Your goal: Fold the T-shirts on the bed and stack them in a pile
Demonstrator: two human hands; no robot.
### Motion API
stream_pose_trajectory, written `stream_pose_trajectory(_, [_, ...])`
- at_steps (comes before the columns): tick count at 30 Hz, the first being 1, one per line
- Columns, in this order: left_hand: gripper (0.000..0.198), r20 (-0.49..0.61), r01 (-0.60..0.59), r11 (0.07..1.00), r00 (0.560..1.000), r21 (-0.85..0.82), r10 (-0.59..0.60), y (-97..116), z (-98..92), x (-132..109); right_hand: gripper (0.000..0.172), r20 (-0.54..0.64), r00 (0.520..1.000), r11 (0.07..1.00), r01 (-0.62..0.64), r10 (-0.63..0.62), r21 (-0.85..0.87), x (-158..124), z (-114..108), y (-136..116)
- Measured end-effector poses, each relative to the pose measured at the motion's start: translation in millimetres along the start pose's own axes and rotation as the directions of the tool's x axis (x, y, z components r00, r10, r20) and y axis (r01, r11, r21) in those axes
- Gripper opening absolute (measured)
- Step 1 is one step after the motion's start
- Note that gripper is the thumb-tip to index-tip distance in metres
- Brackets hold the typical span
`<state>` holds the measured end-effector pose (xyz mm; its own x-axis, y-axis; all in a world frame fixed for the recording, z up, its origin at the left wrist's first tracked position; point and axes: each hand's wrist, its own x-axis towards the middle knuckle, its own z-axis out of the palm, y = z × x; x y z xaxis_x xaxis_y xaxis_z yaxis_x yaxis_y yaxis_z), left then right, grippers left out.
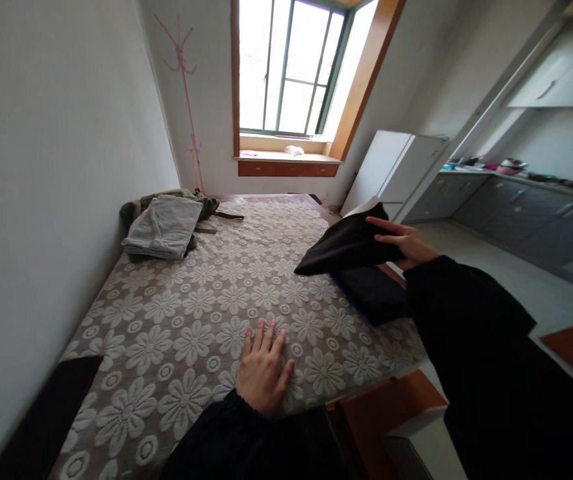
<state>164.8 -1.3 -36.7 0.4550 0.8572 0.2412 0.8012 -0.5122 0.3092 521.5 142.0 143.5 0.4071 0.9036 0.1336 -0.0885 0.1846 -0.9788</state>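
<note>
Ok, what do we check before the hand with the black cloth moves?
1. Right hand grips the black cloth: ok, fingers hold one end.
2. Black cloth off the bed: ok, above the dark folded garment.
3. Dark folded garment fully on the bed: cannot tell, it lies at the edge.
4. Left hand steady: ok, flat on the floral bedspread.
5. Grey folded clothes out of the way: ok, far off by the wall.

The bedspread lies open between grey clothes far left and dark stack right.
</note>
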Motion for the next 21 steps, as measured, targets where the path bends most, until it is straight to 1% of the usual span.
stream_pose_trajectory(3, [0.056, -0.004, 0.0, 1.0, 1.0, -0.005, 0.0, -0.3, 0.5, -0.4, 0.056, -0.13, 0.991, 0.999, 0.044, -0.041, 0.021, 12.1, -17.6, -3.7])
stream_pose_trajectory(4, [0.056, -0.007, 0.001, 1.0, 1.0, -0.008, -0.001, -0.2, 0.5, -0.6, 0.059, -0.195, 0.977, 0.995, 0.094, -0.085, 0.038, 12.7, -23.9, 0.4])
stream_pose_trajectory(5, [0.056, -0.01, 0.002, 1.0, 1.0, -0.01, -0.002, -0.1, 0.5, -0.7, 0.063, -0.258, 0.959, 0.99, 0.134, -0.117, 0.051, 11.0, -30.4, 8.1])
stream_pose_trajectory(7, [0.057, -0.016, 0.002, 1.0, 1.0, -0.015, -0.003, 0.1, 0.5, -1.0, 0.067, -0.366, 0.924, 0.989, 0.139, -0.112, 0.049, 0.5, -43.1, 33.4])
stream_pose_trajectory(9, [0.057, -0.018, 0.001, 1.0, 1.0, -0.018, -0.001, 0.3, 0.7, -1.3, 0.069, -0.457, 0.889, 0.999, 0.045, -0.026, 0.031, -17.7, -54.5, 67.6])
stream_pose_trajectory(12, [0.057, -0.016, 0.003, 1.0, 1.0, -0.019, -0.003, 0.3, 1.2, -1.3, 0.068, -0.441, 0.897, 0.999, -0.04, 0.044, 0.019, -47.3, -66.2, 114.4])
stream_pose_trajectory(14, [0.057, -0.013, 0.005, 1.0, 1.0, -0.022, -0.005, 0.3, 1.3, -1.1, 0.07, -0.412, 0.909, 0.998, -0.057, 0.057, 0.011, -59.8, -70.0, 131.1])
stream_pose_trajectory(16, [0.057, -0.006, 0.004, 1.0, 1.0, -0.024, -0.004, 0.3, 1.1, -0.8, 0.075, -0.414, 0.909, 0.999, -0.043, 0.041, 0.005, -63.8, -71.9, 135.0])
stream_pose_trajectory(21, [0.058, 0.026, 0.017, 0.999, 1.0, -0.027, -0.016, 0.5, -0.1, -0.5, 0.09, -0.427, 0.904, 1.0, 0.001, 0.002, 0.005, -64.0, -74.8, 128.9])
